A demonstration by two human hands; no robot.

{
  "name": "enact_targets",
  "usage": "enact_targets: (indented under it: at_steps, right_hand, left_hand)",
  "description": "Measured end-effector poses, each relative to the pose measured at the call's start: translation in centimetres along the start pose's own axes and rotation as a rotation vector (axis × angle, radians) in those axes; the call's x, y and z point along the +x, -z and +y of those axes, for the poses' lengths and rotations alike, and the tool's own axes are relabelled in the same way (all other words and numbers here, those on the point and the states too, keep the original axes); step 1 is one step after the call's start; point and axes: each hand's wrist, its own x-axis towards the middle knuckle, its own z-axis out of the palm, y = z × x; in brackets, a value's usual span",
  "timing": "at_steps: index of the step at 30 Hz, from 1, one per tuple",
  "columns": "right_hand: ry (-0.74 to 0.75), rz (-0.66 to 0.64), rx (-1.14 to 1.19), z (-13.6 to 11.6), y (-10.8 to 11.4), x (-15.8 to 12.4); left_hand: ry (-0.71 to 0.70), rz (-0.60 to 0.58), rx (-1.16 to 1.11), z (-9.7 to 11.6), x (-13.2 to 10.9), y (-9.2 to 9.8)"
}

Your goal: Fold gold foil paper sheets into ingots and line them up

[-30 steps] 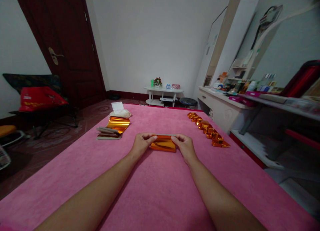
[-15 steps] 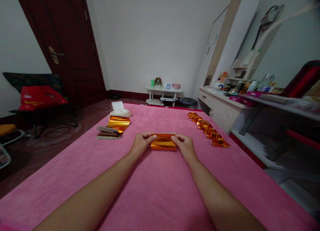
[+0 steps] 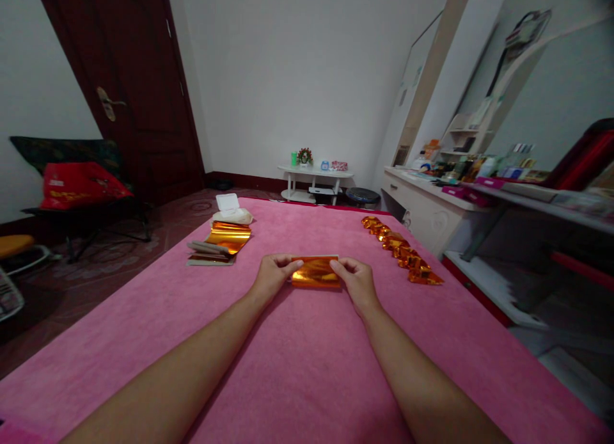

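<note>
Gold foil sheet (image 3: 315, 272) (glossy, orange-tinted) rests on the pink cloth (image 3: 307, 367), centre. Left hand (image 3: 272, 276) pinches its left edge, fingers closed; right hand (image 3: 357, 280) pinches its right edge likewise. Folded foil pieces (image 3: 403, 249) line up farther right.

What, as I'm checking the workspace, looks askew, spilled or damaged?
Nothing stands out. The left hand and right hand pinch a gold foil sheet on the pink cloth; folded foil pieces sit in a row at right, a foil stack at left.
</note>
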Motion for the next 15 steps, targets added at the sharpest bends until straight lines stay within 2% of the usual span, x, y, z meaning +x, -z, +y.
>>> enact_targets:
  at_steps: [15]
  right_hand:
    - [0.037,0.057,-0.026,-0.38,-0.34,-0.09]
  left_hand:
    - [-0.017,0.004,0.028,-0.20,0.08,0.08]
